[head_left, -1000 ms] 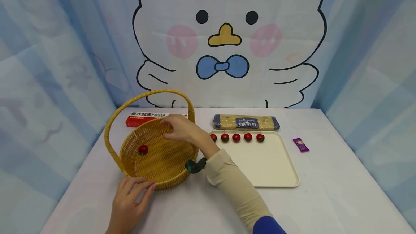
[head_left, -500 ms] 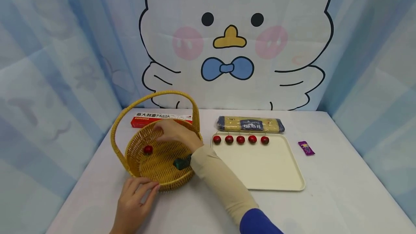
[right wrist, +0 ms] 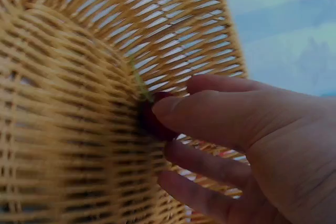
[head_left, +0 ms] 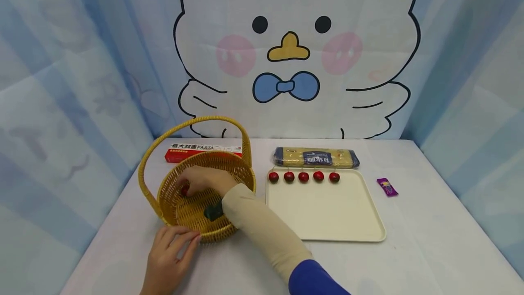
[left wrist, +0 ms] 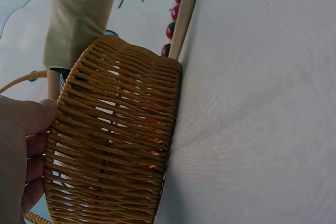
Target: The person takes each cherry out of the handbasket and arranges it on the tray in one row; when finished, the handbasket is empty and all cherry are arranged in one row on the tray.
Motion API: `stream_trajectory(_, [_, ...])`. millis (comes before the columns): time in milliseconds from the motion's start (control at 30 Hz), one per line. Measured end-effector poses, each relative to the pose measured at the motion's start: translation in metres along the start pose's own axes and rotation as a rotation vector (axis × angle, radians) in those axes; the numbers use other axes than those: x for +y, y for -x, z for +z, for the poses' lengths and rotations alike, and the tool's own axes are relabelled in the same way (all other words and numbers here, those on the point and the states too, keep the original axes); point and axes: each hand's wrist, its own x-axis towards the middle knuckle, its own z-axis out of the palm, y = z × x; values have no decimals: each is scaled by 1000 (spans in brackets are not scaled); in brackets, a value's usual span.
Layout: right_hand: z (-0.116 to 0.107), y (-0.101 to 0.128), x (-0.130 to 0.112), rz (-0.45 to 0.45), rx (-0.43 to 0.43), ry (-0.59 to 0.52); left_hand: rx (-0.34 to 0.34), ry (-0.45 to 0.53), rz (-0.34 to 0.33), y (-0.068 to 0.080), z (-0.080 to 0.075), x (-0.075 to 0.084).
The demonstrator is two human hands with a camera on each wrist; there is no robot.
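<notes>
right hand closing on a small red fruit inside the wicker basket

the right hand [head_left: 204, 180] reaches down into the round yellow woven wicker basket with an arched handle [head_left: 241, 174], and its fingertips [right wrist: 173, 109] are curled round the small dark-red round fruit [right wrist: 152, 121] lying on the basket floor near the wall at about nine o'clock. the thumb and first fingers touch the fruit, but whether it is pinched firmly enough to lift cannot be told. the left hand [head_left: 169, 254] rests at the basket's six o'clock side, fingers straight and relaxed against the outer weave, holding nothing.

the fruit looks light, smooth and likely slippery, probably soft enough to bruise, so a gentle pinch across its widest part with thumb and two fingers seems best. it is near enough round to have no real long axis; a pale green bit shows at its top, perhaps a stem end, pointing toward the basket wall. the basket is stiff and light, and would slide without the steadying hand.

at three o'clock of the basket lies a cream rectangular tray [head_left: 327, 217] with five red fruits in a row [head_left: 304, 177] along its far edge. beyond it lies a blue-and-yellow packet of pasta [head_left: 316, 157]; behind the basket, a red-and-white pasta box [head_left: 184, 151]. a small purple sachet [head_left: 387, 187] lies well apart at the right.
</notes>
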Motion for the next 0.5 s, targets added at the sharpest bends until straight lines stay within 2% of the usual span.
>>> stream_trajectory(133, [3, -2, 0, 21, -40, 5, -2, 3, -10, 1, 0, 0])
stream_trajectory(500, [-3, 2, -4, 55, -49, -28, -2, -2, -6, 1, 1, 0])
